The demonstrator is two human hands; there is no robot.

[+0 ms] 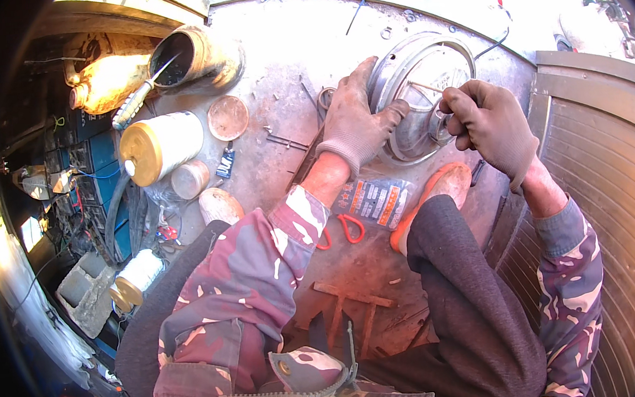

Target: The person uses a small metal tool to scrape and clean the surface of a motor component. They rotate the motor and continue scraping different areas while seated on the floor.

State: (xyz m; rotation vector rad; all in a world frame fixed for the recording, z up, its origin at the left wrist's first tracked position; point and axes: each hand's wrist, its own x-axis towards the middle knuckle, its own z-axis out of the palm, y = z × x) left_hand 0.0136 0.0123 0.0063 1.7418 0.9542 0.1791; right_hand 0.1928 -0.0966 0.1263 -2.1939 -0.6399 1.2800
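My gloved left hand [352, 117] lies on the left side of a round silvery metal housing [410, 146], its index finger extended toward the rim and thumb spread across it. My gloved right hand [487, 122] is closed in a pinch on a small metal piece [440, 127] at the housing's right side. Just below the housing are a printed plastic package [381, 201] and red-handled scissors [351, 226]. Several thin metal rods or screws [287, 143] lie left of my left hand.
Left are a paint-stained can [202, 58] with a handled tool [131, 101], a yellow-lidded tub [142, 149], a round lid [227, 117], equipment with wires [97, 193] and a concrete block [86, 291]. A ribbed metal panel [600, 191] borders the right. My shoes and knees frame the floor.
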